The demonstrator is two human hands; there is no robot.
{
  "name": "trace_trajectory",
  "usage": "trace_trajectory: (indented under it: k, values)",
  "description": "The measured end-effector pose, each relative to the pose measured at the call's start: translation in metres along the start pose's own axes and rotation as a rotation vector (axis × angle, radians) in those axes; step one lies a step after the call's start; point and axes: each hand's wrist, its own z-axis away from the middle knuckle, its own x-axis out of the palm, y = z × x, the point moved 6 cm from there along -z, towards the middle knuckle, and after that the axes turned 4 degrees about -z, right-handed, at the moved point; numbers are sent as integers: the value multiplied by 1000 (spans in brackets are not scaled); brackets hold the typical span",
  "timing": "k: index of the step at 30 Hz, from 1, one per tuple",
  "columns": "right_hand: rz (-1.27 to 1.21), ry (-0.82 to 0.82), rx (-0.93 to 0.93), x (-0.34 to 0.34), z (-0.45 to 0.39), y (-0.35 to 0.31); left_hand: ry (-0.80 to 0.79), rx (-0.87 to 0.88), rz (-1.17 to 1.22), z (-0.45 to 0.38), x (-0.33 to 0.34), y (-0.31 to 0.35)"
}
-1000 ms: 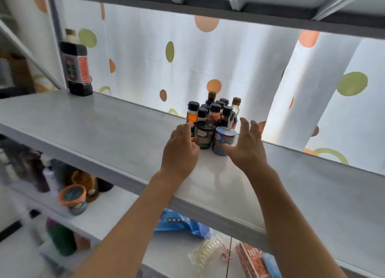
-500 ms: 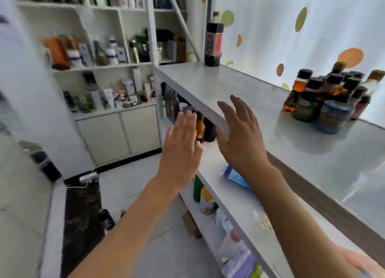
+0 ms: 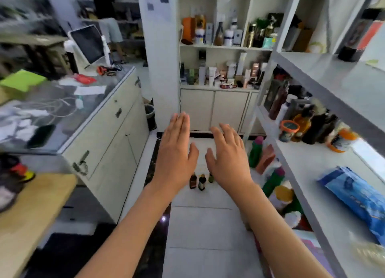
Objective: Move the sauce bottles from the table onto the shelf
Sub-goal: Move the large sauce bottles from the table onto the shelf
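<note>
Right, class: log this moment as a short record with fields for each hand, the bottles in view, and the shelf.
left hand: open, fingers straight, holding nothing
right hand: open, fingers spread, holding nothing
small dark bottles: three upright on the floor, seen between the wrists
shelf: at right, holding an orange-lidded jar and a blue packet

small bottles (image 3: 201,181) on floor, shelf (image 3: 325,173) right, counter (image 3: 68,111) left

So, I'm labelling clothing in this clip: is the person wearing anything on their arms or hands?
No. The left hand and right hand are bare, with no gloves, rings or watch visible. Both forearms are bare too; no sleeve shows up to the frame edge.
</note>
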Motion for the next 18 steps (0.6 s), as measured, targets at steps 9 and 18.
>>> trace_trajectory:
  k: [9, 18]
  values:
    - [-93, -160, -285, 110, 6, -216, 31, -279, -216, 104, -133, -180]
    - [-198, -387, -510, 224, 61, -401, 62, -623, -348, 230, -244, -329]
